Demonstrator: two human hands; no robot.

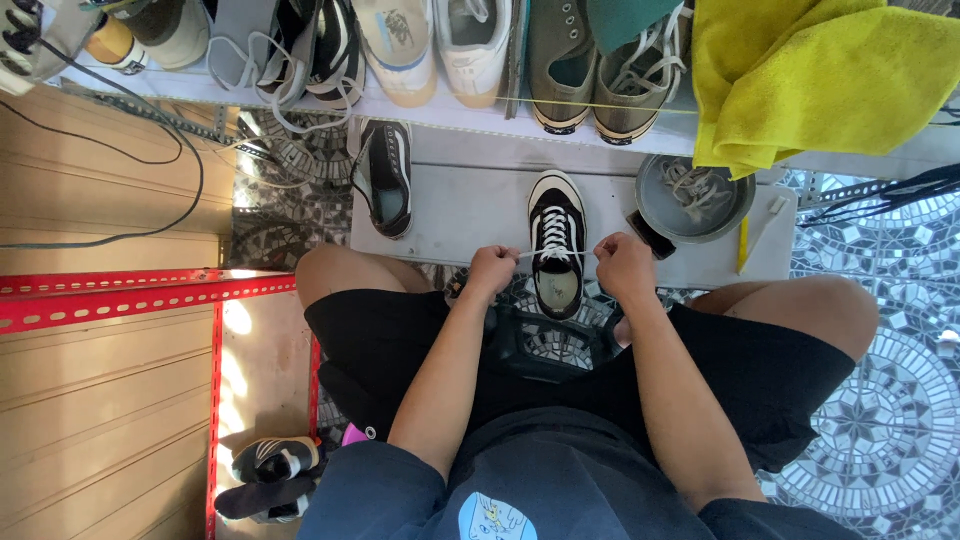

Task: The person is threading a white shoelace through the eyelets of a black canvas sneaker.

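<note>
A black sneaker (557,245) with white laces stands toe-away on a low grey board (460,210), right in front of my knees. My left hand (493,270) is closed on one white lace end to the left of the sneaker. On the other side my right hand (624,266) is closed on the other lace end. The lace (557,253) runs taut between both fists across the sneaker's opening. A second black sneaker (386,178) lies on the board's left end, apart from both hands.
A grey bowl (694,197) holding laces sits at the board's right end beside a yellow stick (743,246). Several shoes line a shelf (300,95) above, with a yellow cloth (820,80) at right. Red metal rails (120,295) and wooden panels are at left; mosaic floor (890,420) at right.
</note>
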